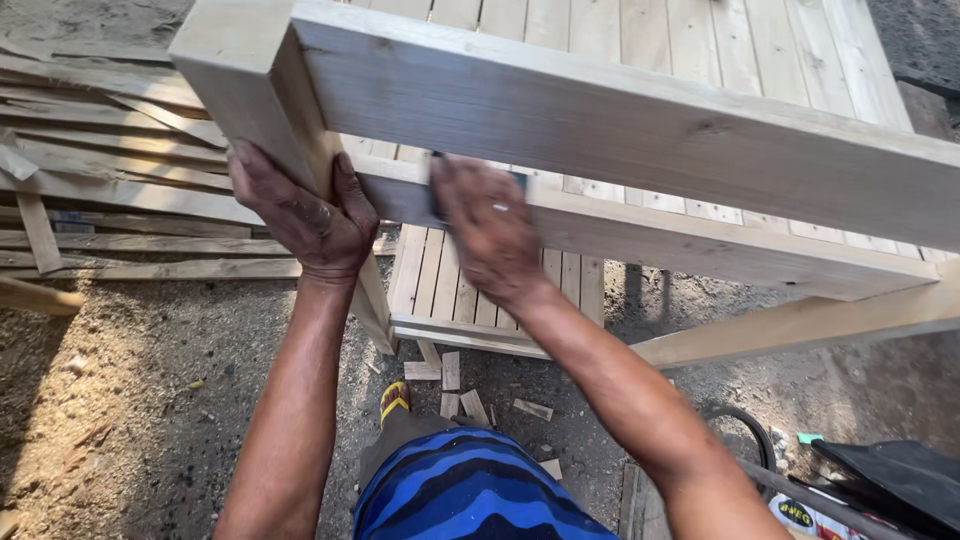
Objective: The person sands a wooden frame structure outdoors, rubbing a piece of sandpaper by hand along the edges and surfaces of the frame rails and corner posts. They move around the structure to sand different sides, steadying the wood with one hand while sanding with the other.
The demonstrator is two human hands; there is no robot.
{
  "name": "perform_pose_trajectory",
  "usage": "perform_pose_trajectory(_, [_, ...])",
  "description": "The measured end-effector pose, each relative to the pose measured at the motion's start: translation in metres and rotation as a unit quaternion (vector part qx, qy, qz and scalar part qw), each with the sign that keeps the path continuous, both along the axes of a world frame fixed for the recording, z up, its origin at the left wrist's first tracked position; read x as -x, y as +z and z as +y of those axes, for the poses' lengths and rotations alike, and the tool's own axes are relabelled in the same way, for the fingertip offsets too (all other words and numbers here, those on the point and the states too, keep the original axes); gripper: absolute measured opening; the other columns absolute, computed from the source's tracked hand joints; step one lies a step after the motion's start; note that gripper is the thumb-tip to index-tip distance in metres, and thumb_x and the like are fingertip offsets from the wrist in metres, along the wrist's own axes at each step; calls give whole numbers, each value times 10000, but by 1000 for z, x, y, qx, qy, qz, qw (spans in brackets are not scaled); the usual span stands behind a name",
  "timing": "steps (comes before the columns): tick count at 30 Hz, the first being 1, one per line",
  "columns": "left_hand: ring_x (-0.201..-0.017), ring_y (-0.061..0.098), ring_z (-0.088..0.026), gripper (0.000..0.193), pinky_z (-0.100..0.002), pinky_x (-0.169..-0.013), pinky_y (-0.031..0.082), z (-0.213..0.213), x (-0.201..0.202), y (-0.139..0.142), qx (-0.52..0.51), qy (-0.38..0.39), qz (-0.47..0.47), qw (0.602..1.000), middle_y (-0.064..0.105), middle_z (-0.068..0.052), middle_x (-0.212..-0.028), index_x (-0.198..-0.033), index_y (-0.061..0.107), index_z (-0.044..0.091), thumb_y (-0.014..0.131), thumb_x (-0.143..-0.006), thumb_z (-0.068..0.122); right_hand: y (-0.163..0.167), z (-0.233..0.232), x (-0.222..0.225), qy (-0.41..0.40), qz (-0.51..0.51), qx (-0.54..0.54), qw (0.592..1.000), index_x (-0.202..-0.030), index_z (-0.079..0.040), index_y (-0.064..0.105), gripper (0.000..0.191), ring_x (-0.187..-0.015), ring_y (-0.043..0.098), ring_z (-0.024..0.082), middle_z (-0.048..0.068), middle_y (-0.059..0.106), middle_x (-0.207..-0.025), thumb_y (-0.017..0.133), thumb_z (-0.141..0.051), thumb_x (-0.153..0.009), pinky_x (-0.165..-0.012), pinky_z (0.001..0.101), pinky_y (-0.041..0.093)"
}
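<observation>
Shorts: blue, with wavy dark stripes, bottom centre of the frame; a foot in a yellow-strapped sandal just above.
Ground: sandy dirt, with short wood offcuts scattered near the foot.
Lower right: a black hose and a dark bag on the dirt.
Left hand: left of centre, wrapped round the upright post, thumb on the near face, fingers behind. Clenched on the post.
Right hand: centre, pressed against the lower rail, closed over a small dark object; too little shows to tell what it is.
Upper rail: wide pale board running from the post top to the right edge.
Joint: the right hand works just beside where the lower rail meets the post.
Step in hand, judged: brace the post firmly with the left hand so the frame stays put; keep the right hand's pressure flat on the rail.
Beyond: slatted wooden panel across the top centre behind the rails.
Upper left: loose planks stacked on the ground.
</observation>
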State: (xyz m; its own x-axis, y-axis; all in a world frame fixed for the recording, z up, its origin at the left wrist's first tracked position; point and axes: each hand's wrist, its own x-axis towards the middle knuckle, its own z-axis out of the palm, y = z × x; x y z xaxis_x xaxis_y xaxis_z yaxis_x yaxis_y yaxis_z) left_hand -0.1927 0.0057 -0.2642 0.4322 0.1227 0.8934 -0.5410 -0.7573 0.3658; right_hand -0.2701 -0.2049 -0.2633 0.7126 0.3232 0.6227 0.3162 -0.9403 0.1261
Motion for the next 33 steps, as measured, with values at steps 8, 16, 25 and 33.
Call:
perform_pose_trajectory(8, [-1450, 413, -340, 812, -439, -1173, 494, -2, -12, -19, 53, -39, -59, 996, 279, -204, -1573, -1675, 84, 148, 667, -1132, 304, 71, 12, 17, 52, 22, 85, 995, -1601, -162, 404, 553, -1512, 425, 257, 107, 438, -1627, 468, -30, -1068, -1281, 416, 323])
perform_pose_trajectory(16, [-1311, 479, -321, 745, -462, -1092, 485, 3, 3, -16, 70, -105, -11, 992, 383, -197, -1494, -1689, 116, 171, 554, -1131, 396, 69, 28, -7, 61, 10, 122, 991, -1587, -128, 463, 550, -1457, 448, 280, 110, 444, -1614, 506, -49, -1045, -1227, 430, 350])
perform_pose_trajectory(25, [-1168, 551, -354, 780, -489, -987, 481, 11, -5, -28, 48, -92, -32, 994, 504, -244, -1366, -1661, 118, 137, 585, -1107, 427, 73, 30, -9, 90, 25, 127, 987, -1591, -125, 449, 624, -1467, 456, 285, 96, 447, -1618, 555, -92, -976, -1243, 433, 347])
perform_pose_trajectory(33, [-1190, 533, -361, 792, -494, -997, 487, 14, 1, -24, 45, -82, -25, 995, 479, -251, -1395, -1662, 124, 137, 621, -1094, 379, 73, 30, -13, 126, 35, 126, 983, -1607, -111, 427, 556, -1500, 413, 294, 94, 399, -1644, 531, -149, -1062, -1255, 458, 307])
